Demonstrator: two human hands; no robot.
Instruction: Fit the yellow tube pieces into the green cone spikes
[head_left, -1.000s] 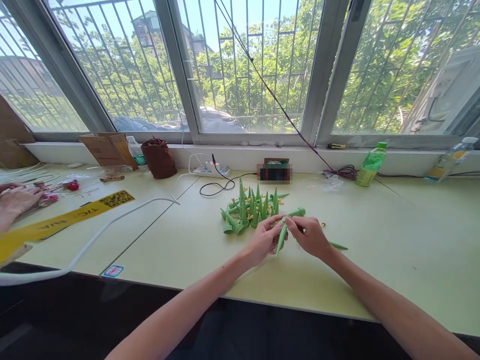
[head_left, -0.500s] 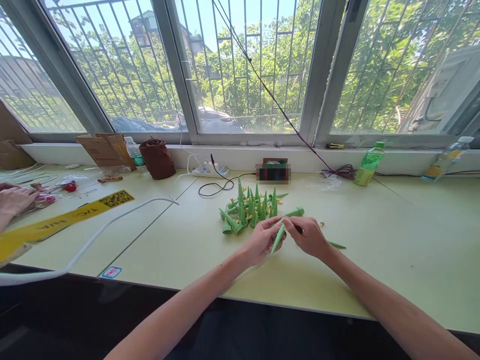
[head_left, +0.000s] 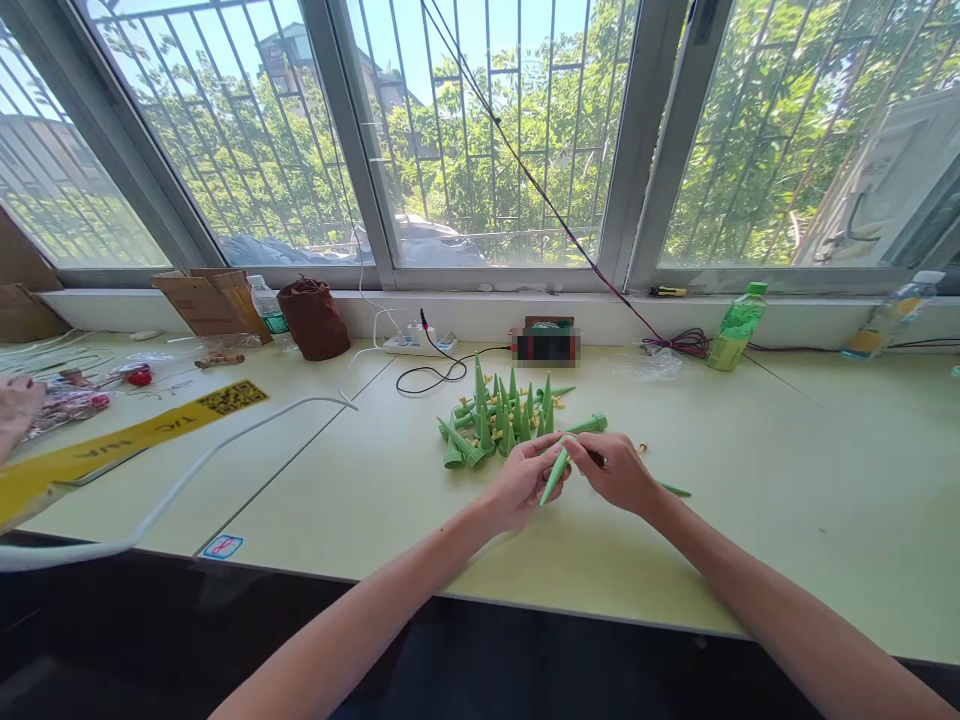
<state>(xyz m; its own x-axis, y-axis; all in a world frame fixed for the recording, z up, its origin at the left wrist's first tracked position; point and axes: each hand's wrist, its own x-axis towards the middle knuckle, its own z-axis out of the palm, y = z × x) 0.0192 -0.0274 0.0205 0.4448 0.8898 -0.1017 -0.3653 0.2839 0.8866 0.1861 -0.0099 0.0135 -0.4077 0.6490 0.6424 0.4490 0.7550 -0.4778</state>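
Note:
Between my two hands is a green plastic spike [head_left: 554, 476], its narrow tip slanting down toward me. My left hand [head_left: 523, 482] is closed round it from the left. My right hand [head_left: 616, 474] pinches its upper end, where the fingers hide the detail. Just beyond them stands a cluster of similar green spikes [head_left: 482, 425] with small yellow parts among them, some upright and some lying. Another spike [head_left: 675, 489] lies partly behind my right wrist, and a small yellow piece [head_left: 643, 447] rests near my right knuckles.
A white power strip [head_left: 420, 341], a dark box [head_left: 546, 345] and a green bottle [head_left: 737, 328] stand along the back. A brown pouch [head_left: 313, 318] is at the left. A white cable [head_left: 247, 428] crosses the left side by a yellow strap [head_left: 142, 435]. Another person's hand [head_left: 19, 410] shows at the far left.
My hands and the spike stay almost in place. The other person's hand at the far left has shifted further left.

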